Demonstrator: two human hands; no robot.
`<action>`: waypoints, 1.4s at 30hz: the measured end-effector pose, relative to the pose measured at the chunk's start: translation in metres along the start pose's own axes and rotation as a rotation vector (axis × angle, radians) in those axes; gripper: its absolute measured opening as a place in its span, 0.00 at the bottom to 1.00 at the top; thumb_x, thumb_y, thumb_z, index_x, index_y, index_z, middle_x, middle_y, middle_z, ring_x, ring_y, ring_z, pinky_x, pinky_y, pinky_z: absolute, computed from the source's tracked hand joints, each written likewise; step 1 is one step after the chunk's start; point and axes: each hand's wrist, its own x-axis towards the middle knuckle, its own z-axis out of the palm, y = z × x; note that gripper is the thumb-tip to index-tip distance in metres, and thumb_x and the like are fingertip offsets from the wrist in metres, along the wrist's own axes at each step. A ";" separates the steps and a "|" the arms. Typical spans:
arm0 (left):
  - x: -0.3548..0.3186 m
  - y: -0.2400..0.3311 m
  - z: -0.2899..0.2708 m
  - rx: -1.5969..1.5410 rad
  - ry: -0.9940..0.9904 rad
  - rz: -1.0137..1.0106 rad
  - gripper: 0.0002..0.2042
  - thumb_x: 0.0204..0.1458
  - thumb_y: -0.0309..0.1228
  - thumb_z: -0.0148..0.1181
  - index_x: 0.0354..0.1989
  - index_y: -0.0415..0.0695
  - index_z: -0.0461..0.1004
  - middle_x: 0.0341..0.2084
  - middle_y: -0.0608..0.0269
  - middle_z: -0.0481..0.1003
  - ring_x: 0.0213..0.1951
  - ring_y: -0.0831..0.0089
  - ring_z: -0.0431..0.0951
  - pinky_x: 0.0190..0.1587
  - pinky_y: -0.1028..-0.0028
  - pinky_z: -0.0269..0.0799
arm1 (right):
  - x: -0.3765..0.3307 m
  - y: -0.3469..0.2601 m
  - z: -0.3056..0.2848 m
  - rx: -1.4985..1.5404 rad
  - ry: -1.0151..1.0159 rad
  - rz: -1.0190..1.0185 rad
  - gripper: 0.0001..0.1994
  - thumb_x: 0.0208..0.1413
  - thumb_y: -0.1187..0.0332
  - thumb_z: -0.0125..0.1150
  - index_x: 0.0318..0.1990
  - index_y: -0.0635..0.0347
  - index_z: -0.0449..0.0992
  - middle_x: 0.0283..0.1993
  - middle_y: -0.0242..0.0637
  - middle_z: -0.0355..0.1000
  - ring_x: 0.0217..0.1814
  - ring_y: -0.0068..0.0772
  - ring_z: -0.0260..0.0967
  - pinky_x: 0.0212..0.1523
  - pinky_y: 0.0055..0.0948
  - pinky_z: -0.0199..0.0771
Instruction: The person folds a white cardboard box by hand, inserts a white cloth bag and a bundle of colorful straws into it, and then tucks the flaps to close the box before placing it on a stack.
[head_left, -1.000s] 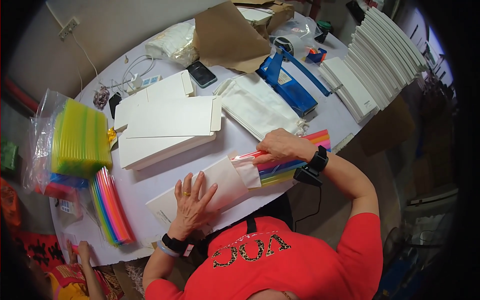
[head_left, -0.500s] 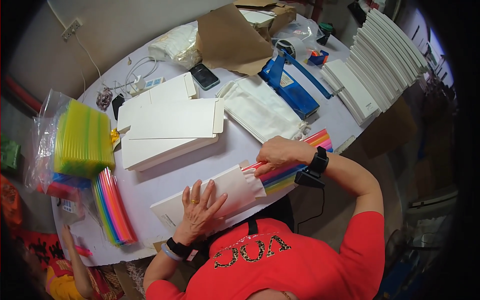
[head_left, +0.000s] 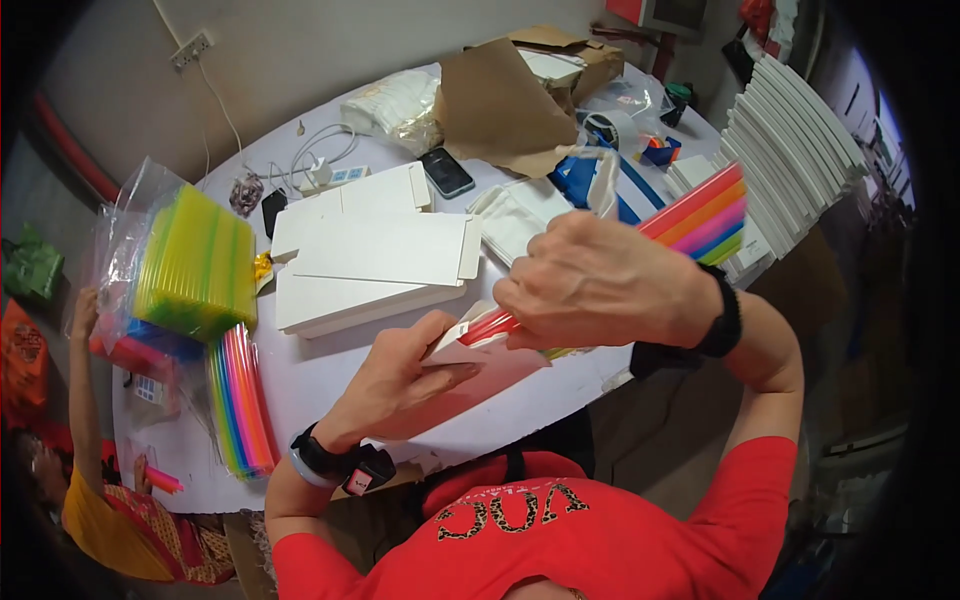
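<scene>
A narrow white cardboard box (head_left: 470, 385) tilts up over the near table edge, and my left hand (head_left: 395, 375) grips it near its open end, thumb on one side. Curled round a bundle of long rainbow-coloured plastic tubes (head_left: 705, 212), my right hand (head_left: 610, 285) sits at the box mouth. Red tube ends show just inside the box opening; the rest of that end is hidden by my right hand and the box. The tubes' other ends stick out past my right wrist, up to the right.
White boxes (head_left: 400, 245) lie at the middle, white cloth pouches (head_left: 515, 215) beyond my right hand. Left stand bagged yellow-green tubes (head_left: 190, 270) and a rainbow bundle (head_left: 240, 410). Box blanks (head_left: 790, 150) are stacked right. Another person's arm (head_left: 85, 390) reaches in at left.
The box and tubes have been lifted and tilted up off the table. My left hand has moved from lying flat on the box to gripping its open end. Another person's arm has risen at left.
</scene>
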 end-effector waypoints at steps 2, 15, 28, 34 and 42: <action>0.003 0.014 0.004 -0.063 -0.004 0.081 0.19 0.51 0.30 0.64 0.50 0.41 0.67 0.29 0.53 0.76 0.27 0.61 0.75 0.34 0.73 0.71 | 0.000 0.005 -0.029 0.032 -0.040 -0.015 0.12 0.47 0.63 0.60 0.21 0.58 0.66 0.14 0.33 0.65 0.21 0.32 0.72 0.21 0.28 0.67; -0.001 0.045 0.011 -0.293 0.202 0.449 0.21 0.52 0.17 0.60 0.54 0.38 0.65 0.44 0.61 0.75 0.47 0.77 0.72 0.49 0.76 0.69 | -0.053 0.062 -0.101 0.089 0.847 0.257 0.18 0.48 0.62 0.68 0.44 0.58 0.71 0.36 0.38 0.72 0.36 0.27 0.72 0.33 0.26 0.74; -0.015 0.019 0.009 -0.591 0.285 0.347 0.19 0.54 0.19 0.59 0.54 0.39 0.65 0.41 0.62 0.75 0.43 0.79 0.74 0.46 0.78 0.70 | 0.037 -0.020 -0.052 0.549 0.146 0.374 0.19 0.49 0.58 0.67 0.44 0.56 0.71 0.35 0.39 0.75 0.34 0.43 0.74 0.34 0.32 0.73; -0.033 0.002 -0.003 -0.647 0.430 0.339 0.20 0.53 0.19 0.60 0.55 0.40 0.65 0.43 0.64 0.74 0.44 0.79 0.74 0.45 0.78 0.71 | 0.065 -0.004 -0.022 0.770 0.157 0.261 0.23 0.55 0.53 0.61 0.51 0.59 0.72 0.39 0.44 0.74 0.44 0.41 0.71 0.39 0.31 0.71; -0.048 -0.014 -0.011 -0.609 0.546 0.347 0.22 0.51 0.21 0.63 0.55 0.40 0.66 0.42 0.64 0.74 0.43 0.79 0.74 0.44 0.79 0.71 | 0.099 0.002 -0.012 1.268 -0.104 0.243 0.25 0.56 0.46 0.57 0.41 0.65 0.74 0.31 0.49 0.73 0.37 0.47 0.72 0.36 0.38 0.69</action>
